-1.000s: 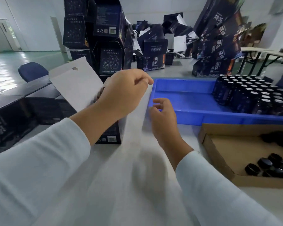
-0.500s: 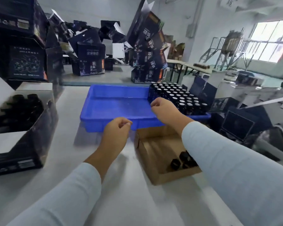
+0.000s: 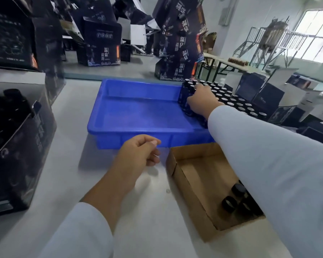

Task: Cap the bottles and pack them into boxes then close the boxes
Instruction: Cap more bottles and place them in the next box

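A blue tray (image 3: 138,131) lies across the table, with several dark uncapped bottles (image 3: 229,98) packed in its right end. My right hand (image 3: 201,100) reaches onto the bottles at the left edge of that group, fingers curled over one of them. My left hand (image 3: 138,153) hovers loosely curled above the table in front of the tray, holding nothing. A brown cardboard box (image 3: 192,185) at the near right holds black caps (image 3: 233,200). At the left, an open dark box (image 3: 21,138) has capped bottles standing inside.
Stacks of dark printed boxes (image 3: 183,53) stand behind the tray and at the far left. More boxes (image 3: 267,94) sit to the right of the tray. The left part of the tray floor is bare.
My view swung right from the open box to the tray. My right hand moved forward onto the bottles. My left hand left the box flap and hangs in front of the tray.
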